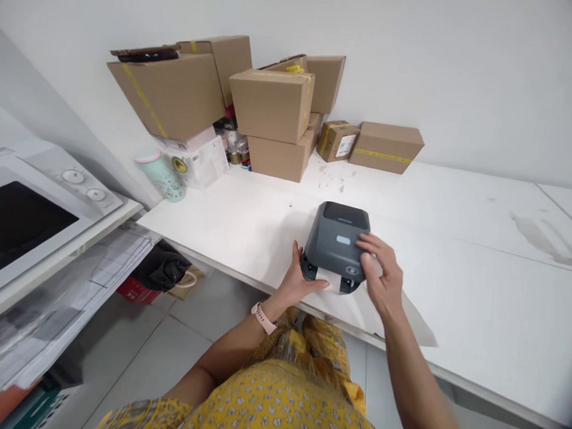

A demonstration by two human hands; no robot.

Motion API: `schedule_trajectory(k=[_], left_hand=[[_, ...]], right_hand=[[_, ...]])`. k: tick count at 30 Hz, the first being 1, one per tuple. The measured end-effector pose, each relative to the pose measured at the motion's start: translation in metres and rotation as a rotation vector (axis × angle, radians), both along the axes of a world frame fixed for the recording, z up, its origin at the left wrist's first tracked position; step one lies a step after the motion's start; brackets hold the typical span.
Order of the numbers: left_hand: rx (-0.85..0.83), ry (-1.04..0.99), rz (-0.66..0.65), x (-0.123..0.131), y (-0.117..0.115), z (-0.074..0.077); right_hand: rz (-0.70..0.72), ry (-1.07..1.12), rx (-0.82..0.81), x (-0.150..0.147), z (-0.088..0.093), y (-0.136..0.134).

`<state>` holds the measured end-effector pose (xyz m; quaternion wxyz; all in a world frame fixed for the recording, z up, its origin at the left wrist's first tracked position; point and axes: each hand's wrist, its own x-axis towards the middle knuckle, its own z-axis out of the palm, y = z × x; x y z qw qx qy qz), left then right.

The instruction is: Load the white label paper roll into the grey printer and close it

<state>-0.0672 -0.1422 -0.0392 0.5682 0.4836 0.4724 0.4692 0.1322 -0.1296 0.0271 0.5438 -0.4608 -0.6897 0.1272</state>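
A dark grey label printer [336, 242] sits near the front edge of a white table [476, 299]. A white label [329, 279] sticks out of its front slot. My left hand [296, 279] rests against the printer's left front corner, fingers curled at the label's edge. My right hand [382, 275] lies on the printer's top right front, fingers spread over the lid. A pink watch is on my left wrist.
Several cardboard boxes [272, 106] are stacked against the back wall, with a pale green tumbler [162, 174] and a white carton [200, 160] beside them. A white microwave [34, 210] stands on a shelf at the left. Bags lie on the floor under the table.
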Motion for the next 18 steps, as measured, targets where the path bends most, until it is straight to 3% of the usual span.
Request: schedule_trajectory(k=[5, 9, 12, 18], left_hand=[[0.072, 0.047, -0.024, -0.001, -0.008, 0.0], [0.075, 0.023, -0.059, -0.001, -0.009, 0.003], [-0.012, -0.052, -0.038, 0.001, -0.002, 0.005], [-0.144, -0.043, 0.037, 0.004, 0.015, 0.02]], right_hand=[[-0.036, 0.01, -0.065, -0.008, -0.034, -0.017], [-0.072, 0.317, -0.245, -0.017, -0.056, -0.017], [-0.063, 0.493, -0.381, -0.022, -0.072, -0.016], [0.081, 0.498, -0.465, -0.016, -0.083, -0.012]])
